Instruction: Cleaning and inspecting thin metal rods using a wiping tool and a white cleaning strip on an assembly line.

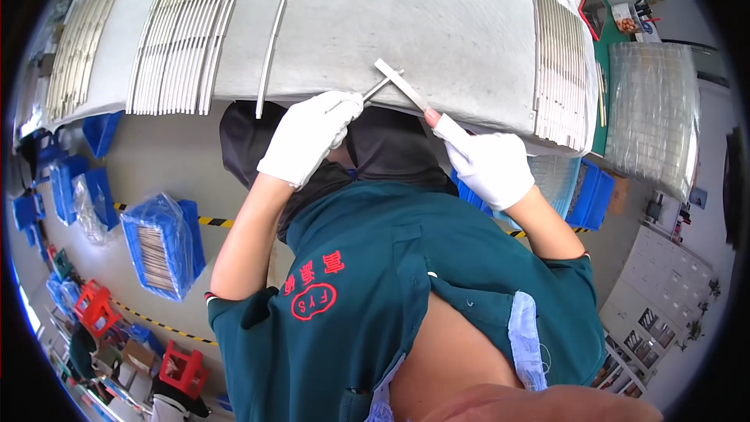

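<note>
The grey worktable (437, 23) stretches beyond both hands, with rows of metal strips (183, 31) racked past the left hand and another row (558, 70) beyond the right. At its near edge, between the hands, the gloved left hand (308, 137) pinches a thin metal strip (383, 84), while the gloved right hand (488, 164) grips a flat file (402, 86) laid across it. One fingertip pokes bare through the right glove; a slipping file could nick it, or flick the strip off the edge.
</note>
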`<state>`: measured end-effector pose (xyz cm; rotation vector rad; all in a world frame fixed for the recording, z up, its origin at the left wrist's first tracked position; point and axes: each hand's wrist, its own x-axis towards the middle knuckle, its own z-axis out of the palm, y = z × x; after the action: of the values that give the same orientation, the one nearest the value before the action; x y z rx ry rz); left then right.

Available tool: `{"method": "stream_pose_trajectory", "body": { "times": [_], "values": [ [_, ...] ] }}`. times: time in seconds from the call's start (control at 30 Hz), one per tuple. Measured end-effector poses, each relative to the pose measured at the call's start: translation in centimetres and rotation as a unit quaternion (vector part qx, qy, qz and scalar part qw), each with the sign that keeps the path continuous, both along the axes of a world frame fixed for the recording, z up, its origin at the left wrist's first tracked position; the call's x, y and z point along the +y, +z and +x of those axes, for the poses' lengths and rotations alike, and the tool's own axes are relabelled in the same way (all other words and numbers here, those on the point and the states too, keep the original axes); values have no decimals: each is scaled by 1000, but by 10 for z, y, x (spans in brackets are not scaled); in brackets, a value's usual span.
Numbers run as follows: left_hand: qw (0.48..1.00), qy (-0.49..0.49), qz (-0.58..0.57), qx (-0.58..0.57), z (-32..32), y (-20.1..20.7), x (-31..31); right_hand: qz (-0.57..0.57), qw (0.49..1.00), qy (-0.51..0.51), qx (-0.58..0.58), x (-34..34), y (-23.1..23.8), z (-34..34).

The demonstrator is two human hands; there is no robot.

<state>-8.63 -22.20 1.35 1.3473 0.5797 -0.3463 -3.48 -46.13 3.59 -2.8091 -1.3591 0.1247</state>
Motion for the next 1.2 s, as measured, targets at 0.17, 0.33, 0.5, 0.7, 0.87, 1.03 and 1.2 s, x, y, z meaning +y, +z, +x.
{"method": "stream_pose_trajectory", "body": {
  "times": [0.17,0.33,0.5,0.7,0.87,1.03,1.2],
  "values": [
    [999,-15,33,-20,0,-1,1,90,994,-17,-64,22,-15,12],
    [999,-27,33,-13,-1,-1,2,8,999,-10,-43,0,-6,-5],
    [998,-31,46,-38,-1,-3,1,61,997,-24,-42,16,-7,4],
    [977,-72,123,-157,-7,-23,4,25,999,-36,-32,8,-3,-4],
    [976,-107,165,-97,-4,-2,2,79,995,-31,-44,4,-13,3],
    [993,-45,102,-45,-2,0,-2,-4,998,-1,-63,-1,-9,-10],
    [913,-143,278,-262,-9,-19,7,6,996,-9,-83,22,-9,-2]
  ]
}}
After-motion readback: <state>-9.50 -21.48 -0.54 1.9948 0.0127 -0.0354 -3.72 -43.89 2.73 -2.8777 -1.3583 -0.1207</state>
